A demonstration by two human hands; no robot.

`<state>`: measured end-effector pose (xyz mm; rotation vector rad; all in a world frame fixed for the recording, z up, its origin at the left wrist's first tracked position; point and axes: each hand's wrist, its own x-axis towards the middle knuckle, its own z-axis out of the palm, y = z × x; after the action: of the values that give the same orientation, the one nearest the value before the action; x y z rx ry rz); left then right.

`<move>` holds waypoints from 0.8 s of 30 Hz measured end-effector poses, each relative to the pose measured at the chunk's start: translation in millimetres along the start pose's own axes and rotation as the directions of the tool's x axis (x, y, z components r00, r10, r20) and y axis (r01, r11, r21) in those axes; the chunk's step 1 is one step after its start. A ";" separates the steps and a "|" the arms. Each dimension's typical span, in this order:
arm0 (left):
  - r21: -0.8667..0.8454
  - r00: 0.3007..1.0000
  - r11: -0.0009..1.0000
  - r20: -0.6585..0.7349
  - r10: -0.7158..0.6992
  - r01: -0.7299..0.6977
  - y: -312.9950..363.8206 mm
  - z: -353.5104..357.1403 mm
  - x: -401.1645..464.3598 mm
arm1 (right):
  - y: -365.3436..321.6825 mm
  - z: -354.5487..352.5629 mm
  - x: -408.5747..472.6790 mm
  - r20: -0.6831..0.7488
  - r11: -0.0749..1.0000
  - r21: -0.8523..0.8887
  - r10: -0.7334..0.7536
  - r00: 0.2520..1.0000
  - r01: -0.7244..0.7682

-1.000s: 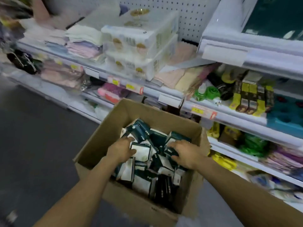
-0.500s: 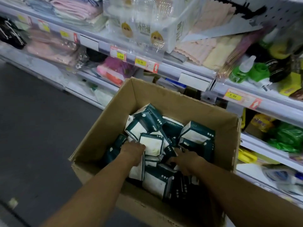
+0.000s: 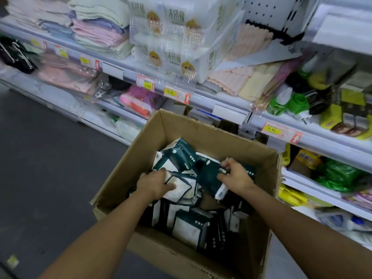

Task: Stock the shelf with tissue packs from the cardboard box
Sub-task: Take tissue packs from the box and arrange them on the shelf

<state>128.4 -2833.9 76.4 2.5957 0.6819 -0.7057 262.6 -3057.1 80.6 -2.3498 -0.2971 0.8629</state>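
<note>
White shop shelves [image 3: 231, 101] hold folded towels behind an open brown cardboard box [image 3: 128, 170] of dark-green-and-white tissue packs [image 3: 187, 228]. The left hand [image 3: 154, 183] curls round a white-faced pack [image 3: 181, 186] — the right hand [image 3: 236, 176] pinches a green one [image 3: 210, 174], both inside the box.

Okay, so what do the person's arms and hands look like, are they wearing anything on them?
Both forearms are bare as far as the frame shows: no sleeves, gloves, watch or bracelet. No rings are visible on the left hand or the right hand, though the picture is slightly blurred.
</note>
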 end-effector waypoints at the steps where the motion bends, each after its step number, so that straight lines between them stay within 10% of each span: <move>1: -0.122 0.997 0.991 -0.040 -0.059 0.054 4.5 -4.5 -6.8 | -8.3 -10.5 -6.8 -0.014 0.979 0.204 0.006 1.000 -0.003; 7: -0.837 0.978 0.537 -0.186 -0.099 -0.105 57.1 -48.8 -41.5 | -35.2 -83.4 -61.8 -0.021 0.788 0.607 -0.117 0.993 0.105; 17: -0.767 0.882 0.450 -0.456 0.121 -0.458 163.0 -135.9 -96.1 | -65.0 -193.1 -149.1 -0.038 0.866 0.456 -0.210 0.977 0.205; 24: -0.639 0.771 0.440 -0.582 0.260 -0.631 215.8 -178.0 -132.4 | -69.0 -259.0 -189.3 -0.275 0.367 0.874 -0.171 0.946 0.320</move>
<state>209.8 -2975.7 339.2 1.8431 0.2358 0.3277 285.9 -3199.6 375.3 -1.2300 -0.0575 0.4796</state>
